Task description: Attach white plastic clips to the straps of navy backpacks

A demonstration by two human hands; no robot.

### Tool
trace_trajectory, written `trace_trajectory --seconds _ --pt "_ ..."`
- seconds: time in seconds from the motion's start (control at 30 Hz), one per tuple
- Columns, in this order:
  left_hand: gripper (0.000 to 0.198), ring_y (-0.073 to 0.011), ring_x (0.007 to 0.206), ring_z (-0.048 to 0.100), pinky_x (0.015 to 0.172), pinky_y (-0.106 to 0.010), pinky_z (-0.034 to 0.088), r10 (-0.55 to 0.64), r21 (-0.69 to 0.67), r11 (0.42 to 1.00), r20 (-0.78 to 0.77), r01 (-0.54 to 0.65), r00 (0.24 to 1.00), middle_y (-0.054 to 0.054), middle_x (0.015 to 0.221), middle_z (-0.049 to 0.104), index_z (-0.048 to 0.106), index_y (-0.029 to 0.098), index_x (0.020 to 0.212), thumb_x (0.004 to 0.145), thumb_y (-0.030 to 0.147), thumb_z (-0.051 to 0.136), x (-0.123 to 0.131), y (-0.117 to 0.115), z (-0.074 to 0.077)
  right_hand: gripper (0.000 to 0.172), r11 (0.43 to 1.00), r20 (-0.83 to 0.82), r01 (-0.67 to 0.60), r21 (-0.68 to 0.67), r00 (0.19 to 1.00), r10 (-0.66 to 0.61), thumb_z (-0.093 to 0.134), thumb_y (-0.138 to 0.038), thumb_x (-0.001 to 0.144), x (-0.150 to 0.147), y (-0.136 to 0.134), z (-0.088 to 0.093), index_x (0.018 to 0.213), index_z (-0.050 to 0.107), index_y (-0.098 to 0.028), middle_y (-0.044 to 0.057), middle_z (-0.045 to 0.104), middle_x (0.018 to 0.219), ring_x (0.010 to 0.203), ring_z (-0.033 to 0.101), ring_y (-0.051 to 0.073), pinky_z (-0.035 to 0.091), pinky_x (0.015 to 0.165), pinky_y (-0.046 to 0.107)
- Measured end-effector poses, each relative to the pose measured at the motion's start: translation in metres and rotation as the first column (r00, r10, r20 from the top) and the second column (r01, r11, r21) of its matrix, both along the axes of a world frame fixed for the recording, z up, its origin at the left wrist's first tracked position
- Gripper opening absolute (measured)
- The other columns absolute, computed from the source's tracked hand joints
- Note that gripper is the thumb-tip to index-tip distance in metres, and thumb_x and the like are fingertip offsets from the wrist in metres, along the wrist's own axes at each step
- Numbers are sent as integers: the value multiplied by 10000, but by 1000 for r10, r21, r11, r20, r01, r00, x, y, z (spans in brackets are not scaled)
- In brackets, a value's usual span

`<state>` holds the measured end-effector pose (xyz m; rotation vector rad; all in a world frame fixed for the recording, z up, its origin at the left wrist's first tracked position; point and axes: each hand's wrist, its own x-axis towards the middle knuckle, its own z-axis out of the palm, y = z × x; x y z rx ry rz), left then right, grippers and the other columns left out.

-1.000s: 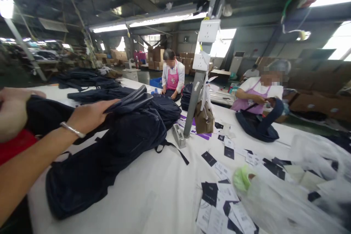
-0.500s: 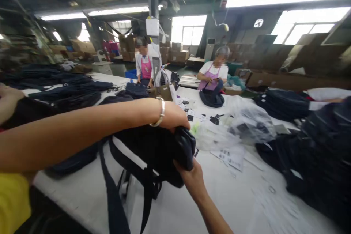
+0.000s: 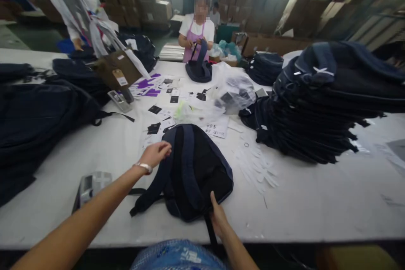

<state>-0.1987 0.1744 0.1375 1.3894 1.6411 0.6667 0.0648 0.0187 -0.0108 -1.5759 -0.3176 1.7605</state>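
A dark navy and black backpack (image 3: 209, 164) lies on the white table in front of me, its shoulder straps facing up. My right hand (image 3: 219, 218) grips its lower right edge, thumb on top and the other fingers partly hidden underneath. Over the upper left side of the bag is my left hand (image 3: 156, 154), wearing a silver bracelet. Its fingers are curled in, close to the left shoulder strap (image 3: 158, 181), and nothing shows in them. A loose webbing strap (image 3: 210, 232) hangs from the bag beside my right hand.
A tall stack of dark backpacks (image 3: 316, 105) stands at right; more bags (image 3: 41, 126) lie at left. Black tags (image 3: 154, 128), a clear plastic bag (image 3: 236, 90) and a tape dispenser (image 3: 91, 185) are on the table. Across it, a co-worker (image 3: 198, 31) handles another bag.
The backpack, held up between both hands before, now lies on the table with straps up. My left hand has come off it; my right keeps hold. The view has turned right and down.
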Motion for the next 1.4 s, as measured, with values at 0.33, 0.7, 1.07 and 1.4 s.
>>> trace_trajectory --seconds 0.33,0.7,1.07,1.4 --pt "572 -156 677 624 430 -191 388 253 -500 854 157 -144 955 -74 854 664 554 129 1105 707 531 636 75 -112 -142 364 771 597 -589 241 717 361 608 -428 788 28 9 22 1070 634 -199 54 707 896 781 665 198 511 752 304" --pt "376 -184 992 617 844 -299 493 77 -47 997 829 -69 553 -63 1126 658 604 209 1109 816 446 593 96 -20 -1 300 569 279 -549 613 823 494 622 -430 816 27 119 147 1001 588 -197 27 695 912 861 666 168 524 820 318" --pt "572 -271 1154 559 896 -366 489 -52 -15 996 710 89 703 -109 1282 595 590 204 1225 711 424 712 151 -2 -37 274 692 132 -415 591 896 425 713 -363 762 10 223 184 887 543 -189 -8 696 687 579 663 125 542 526 209" --pt "563 -71 443 519 472 -211 465 70 -116 993 624 3 778 55 559 583 620 118 1027 545 327 824 171 15 -60 264 728 96 -363 582 919 381 748 -321 737 5 235 183 828 557 -163 -33 657 626 592 668 128 516 545 194"
